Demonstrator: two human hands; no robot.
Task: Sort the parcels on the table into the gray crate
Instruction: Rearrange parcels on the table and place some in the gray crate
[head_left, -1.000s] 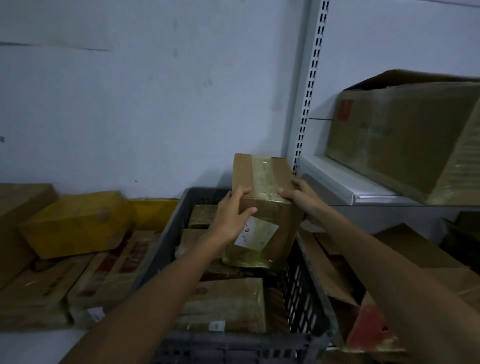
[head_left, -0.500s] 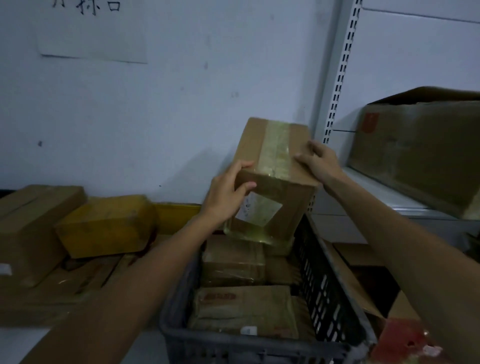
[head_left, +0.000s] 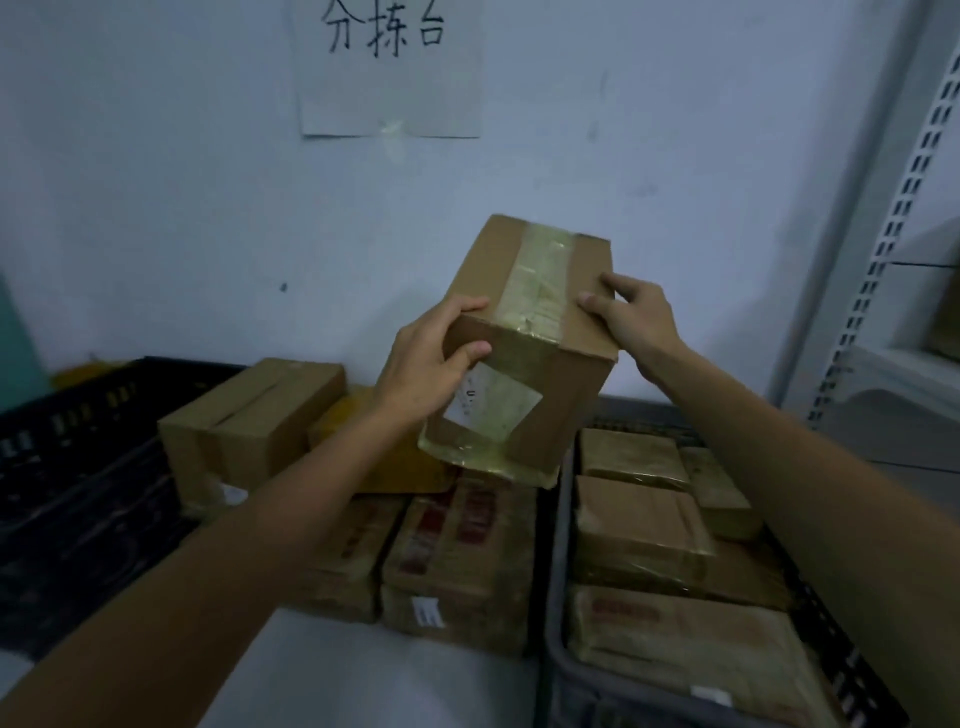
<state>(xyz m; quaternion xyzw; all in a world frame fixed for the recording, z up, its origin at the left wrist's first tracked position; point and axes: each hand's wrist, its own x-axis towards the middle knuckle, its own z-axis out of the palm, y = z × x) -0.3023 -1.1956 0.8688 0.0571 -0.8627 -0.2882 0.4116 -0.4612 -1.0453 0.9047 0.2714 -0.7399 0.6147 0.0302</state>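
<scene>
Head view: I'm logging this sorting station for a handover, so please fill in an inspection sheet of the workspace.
Surface: white table, bare only near the viewer.
Job's things: held parcel, taped and labelled, tilted in the air beside the gray crate; wrapped parcels fill the crate; flat parcels, a brown box and a yellow parcel lie on the table.
Clutter: black crate at the left.
Hands: left hand grips the parcel's near corner; right hand holds its top right edge.
Cables: nothing seen.
Surroundings: paper sign on the wall; shelf upright at the right.
</scene>
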